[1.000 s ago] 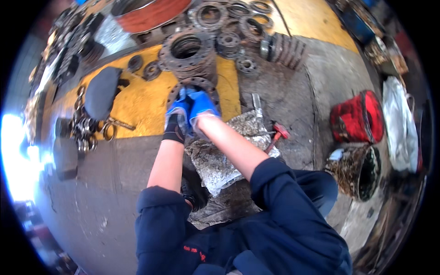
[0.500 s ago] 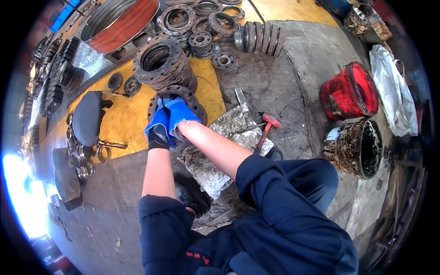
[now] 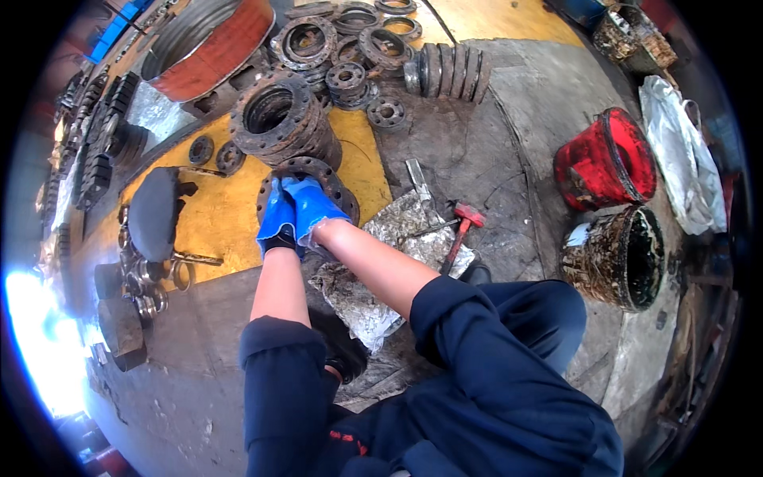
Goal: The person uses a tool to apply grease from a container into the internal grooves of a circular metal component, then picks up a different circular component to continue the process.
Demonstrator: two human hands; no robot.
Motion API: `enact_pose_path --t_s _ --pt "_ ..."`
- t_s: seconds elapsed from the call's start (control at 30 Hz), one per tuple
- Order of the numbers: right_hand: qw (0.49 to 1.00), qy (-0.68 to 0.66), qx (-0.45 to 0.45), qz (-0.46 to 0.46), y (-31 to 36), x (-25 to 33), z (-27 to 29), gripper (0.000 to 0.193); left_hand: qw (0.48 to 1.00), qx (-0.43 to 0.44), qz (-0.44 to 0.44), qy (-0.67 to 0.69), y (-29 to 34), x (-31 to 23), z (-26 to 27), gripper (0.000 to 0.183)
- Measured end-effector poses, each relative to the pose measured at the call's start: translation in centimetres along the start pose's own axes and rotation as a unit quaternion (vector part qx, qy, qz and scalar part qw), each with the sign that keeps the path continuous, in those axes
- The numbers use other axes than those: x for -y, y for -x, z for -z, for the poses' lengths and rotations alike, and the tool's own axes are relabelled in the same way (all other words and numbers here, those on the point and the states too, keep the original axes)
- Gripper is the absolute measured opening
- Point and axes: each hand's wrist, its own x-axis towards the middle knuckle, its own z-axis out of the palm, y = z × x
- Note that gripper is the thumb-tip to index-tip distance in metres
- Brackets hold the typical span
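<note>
In the head view, the red lettering (image 3: 347, 440) on the chest of your dark navy clothing (image 3: 509, 366) is too small and skewed to read. A pale patch (image 3: 578, 235) sits on the side of the grime-coated, dark-mouthed bucket (image 3: 592, 258) to your right; you cannot make out any wording there.

Your left grip (image 3: 277, 213), in a bright blue glove, and your right grip (image 3: 314, 211), in a matching one, lie side by side and touching. Both reach onto the dark, rusty, round metal flange ring (image 3: 340, 191) and cover much of its middle. Your fingers point away from you, and the gloves hide how far they are spread, so you cannot tell whether either grip is clenched on the metal or merely resting there.

The flange ring is straight ahead of you, just on your side of the tall stack of rusty flanged rings (image 3: 311, 141). Its flat, bolt-holed face is turned up toward you, so the axis of its bore rises roughly toward your head; being round, it is about equally long every way.

Nearer you, a crumpled, dirty silver sheet (image 3: 350, 298) lies on the floor, with a red-headed hammer (image 3: 469, 213) by its right edge, handle slanting back toward you.
</note>
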Motion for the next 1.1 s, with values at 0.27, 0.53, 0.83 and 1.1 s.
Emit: enact_pose_path --t_s 0.27,0.53,0.83,1.1 --pt "0.995 -0.004 0.072 -0.064 7.7 6.6 -1.9 0.039 0.995 -0.042 -0.058 0.067 10.0 -5.0 -3.6 0.033" --pt "0.93 -0.007 0.356 -0.088 12.7 12.1 -3.6 0.028 0.992 0.092 -0.046 0.076 13.5 -12.5 1.5 0.042" --pt "0.915 0.031 0.402 0.002 26.4 15.2 -6.8 0.029 0.959 0.241 -0.148 -0.001 26.2 -14.9 -1.4 0.049" --pt "0.928 0.004 0.373 0.0 19.8 18.0 0.3 0.022 0.975 0.216 0.009 0.039 27.3 -13.0 -13.1 0.047"
